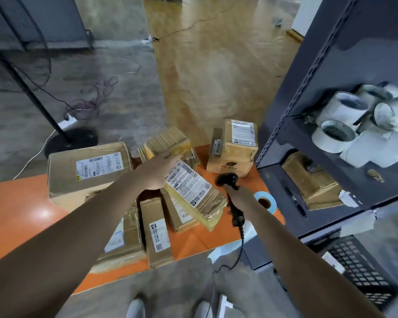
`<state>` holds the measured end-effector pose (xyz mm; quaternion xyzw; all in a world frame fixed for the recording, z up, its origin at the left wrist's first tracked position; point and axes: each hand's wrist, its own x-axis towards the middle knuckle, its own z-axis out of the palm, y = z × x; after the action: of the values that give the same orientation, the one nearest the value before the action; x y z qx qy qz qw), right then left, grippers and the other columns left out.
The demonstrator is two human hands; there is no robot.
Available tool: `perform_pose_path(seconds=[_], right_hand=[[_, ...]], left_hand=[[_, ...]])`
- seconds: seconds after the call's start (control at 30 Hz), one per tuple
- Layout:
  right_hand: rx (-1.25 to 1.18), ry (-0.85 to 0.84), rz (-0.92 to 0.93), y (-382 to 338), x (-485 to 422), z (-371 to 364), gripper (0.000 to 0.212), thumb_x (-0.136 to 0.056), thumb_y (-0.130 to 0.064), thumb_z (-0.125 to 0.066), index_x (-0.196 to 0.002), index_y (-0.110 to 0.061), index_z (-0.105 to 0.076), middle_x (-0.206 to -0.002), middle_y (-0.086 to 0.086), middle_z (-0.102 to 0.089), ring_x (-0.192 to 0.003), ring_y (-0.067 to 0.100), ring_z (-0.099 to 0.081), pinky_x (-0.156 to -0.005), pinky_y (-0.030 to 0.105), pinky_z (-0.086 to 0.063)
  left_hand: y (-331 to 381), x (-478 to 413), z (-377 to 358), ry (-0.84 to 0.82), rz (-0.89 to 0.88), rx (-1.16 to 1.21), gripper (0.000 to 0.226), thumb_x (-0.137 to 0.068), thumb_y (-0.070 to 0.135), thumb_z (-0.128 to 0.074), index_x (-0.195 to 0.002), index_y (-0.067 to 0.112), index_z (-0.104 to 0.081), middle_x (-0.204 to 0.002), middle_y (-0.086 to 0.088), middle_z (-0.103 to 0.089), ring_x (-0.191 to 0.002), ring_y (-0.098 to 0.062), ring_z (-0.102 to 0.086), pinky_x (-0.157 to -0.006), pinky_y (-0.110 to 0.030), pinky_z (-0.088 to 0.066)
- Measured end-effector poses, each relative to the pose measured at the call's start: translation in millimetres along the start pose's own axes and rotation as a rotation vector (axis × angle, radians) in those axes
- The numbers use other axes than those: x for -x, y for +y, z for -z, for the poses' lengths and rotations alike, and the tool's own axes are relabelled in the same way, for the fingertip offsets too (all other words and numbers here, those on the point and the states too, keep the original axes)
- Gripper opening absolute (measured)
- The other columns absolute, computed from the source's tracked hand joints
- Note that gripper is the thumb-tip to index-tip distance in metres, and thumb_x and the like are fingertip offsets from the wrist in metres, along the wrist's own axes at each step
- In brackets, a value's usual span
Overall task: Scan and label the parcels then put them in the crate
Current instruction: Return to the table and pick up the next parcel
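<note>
Head view, scanning stage. Right hand (238, 197) clenched round the handle of a black corded scanner (227, 180), its head turned toward the printed label of a taped parcel (193, 193). Left hand (159, 171) stretched forward, fingers straight, lying against the upper edge of that same parcel (thumb hidden, so no grasp to be confirmed). Parcel tilted, propped on others in the middle of the orange table (21, 214).

Around it:
- a large carton (87, 171) to the left
- a long narrow box (157, 232) nearer the body
- an upright box (234, 152) at the far edge

All three on the table, none in the crate.

Blue-cored label roll (264, 200) on the table just beside the right wrist, untouched. Black mesh crate (363, 278) low at the right, under the grey shelving (308, 88); something pale inside, too blurred to name.

Judged stage: early. First step (scanning) in hand for one parcel; labelling and crating not yet done for it. Rest of the pile apparently left to scan, label and crate.
</note>
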<state>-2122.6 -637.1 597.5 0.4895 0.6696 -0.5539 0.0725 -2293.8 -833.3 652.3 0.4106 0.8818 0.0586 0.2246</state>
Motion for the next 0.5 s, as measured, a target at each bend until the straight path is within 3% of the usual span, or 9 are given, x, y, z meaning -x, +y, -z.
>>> perform_pose_path(seconds=[0.07, 0.17, 0.3, 0.43, 0.5], right_hand=[[0.049, -0.015, 0.005, 9, -9, -7, 0.038, -0.098, -0.039, -0.055, -0.099, -0.001, -0.053, -0.07, 0.01, -0.055, -0.057, 0.024, -0.056, -0.054, 0.032, -0.046], [0.205, 0.003, 0.045, 19, -19, -13, 0.024, -0.1, -0.031, -0.052, -0.097, -0.007, -0.051, -0.075, 0.006, -0.052, -0.06, 0.016, -0.05, -0.053, 0.026, -0.037], [0.25, -0.005, 0.01, 31, -35, -20, 0.018, -0.099, -0.022, -0.05, -0.098, -0.004, -0.054, -0.089, 0.014, -0.058, -0.076, 0.027, -0.057, -0.066, 0.033, -0.046], [0.312, -0.04, 0.015, 39, -46, -25, 0.028, -0.101, -0.023, -0.047, -0.101, -0.001, -0.063, -0.103, 0.022, -0.064, -0.097, 0.036, -0.062, -0.086, 0.043, -0.051], [0.317, -0.034, 0.03, 41, -50, -27, 0.032, -0.1, -0.026, -0.049, -0.111, 0.0, -0.063, -0.107, 0.021, -0.065, -0.099, 0.037, -0.064, -0.086, 0.045, -0.054]], left_hand=[[8, 1, -11, 0.073, 0.0, -0.069, 0.11, -0.076, -0.02, -0.055, -0.154, 0.036, -0.003, -0.161, -0.004, -0.011, -0.137, -0.029, -0.038, -0.069, -0.025, -0.054], [12, 1, -23, 0.157, 0.032, -0.145, 0.112, -0.074, -0.017, -0.059, -0.154, 0.036, -0.001, -0.159, -0.007, -0.009, -0.142, -0.034, -0.026, -0.082, -0.03, -0.055], [16, 3, -26, 0.224, 0.068, -0.233, 0.105, -0.079, -0.007, -0.063, -0.154, 0.033, -0.002, -0.159, -0.009, -0.007, -0.144, -0.033, -0.018, -0.107, -0.045, -0.04], [24, 3, -28, 0.237, 0.064, -0.278, 0.104, -0.08, -0.008, -0.06, -0.153, 0.033, 0.001, -0.16, -0.008, -0.003, -0.146, -0.034, -0.011, -0.113, -0.05, -0.03], [27, 4, -28, 0.236, 0.066, -0.258, 0.104, -0.079, -0.01, -0.059, -0.153, 0.032, 0.0, -0.161, -0.008, -0.001, -0.147, -0.035, -0.01, -0.114, -0.05, -0.029]])
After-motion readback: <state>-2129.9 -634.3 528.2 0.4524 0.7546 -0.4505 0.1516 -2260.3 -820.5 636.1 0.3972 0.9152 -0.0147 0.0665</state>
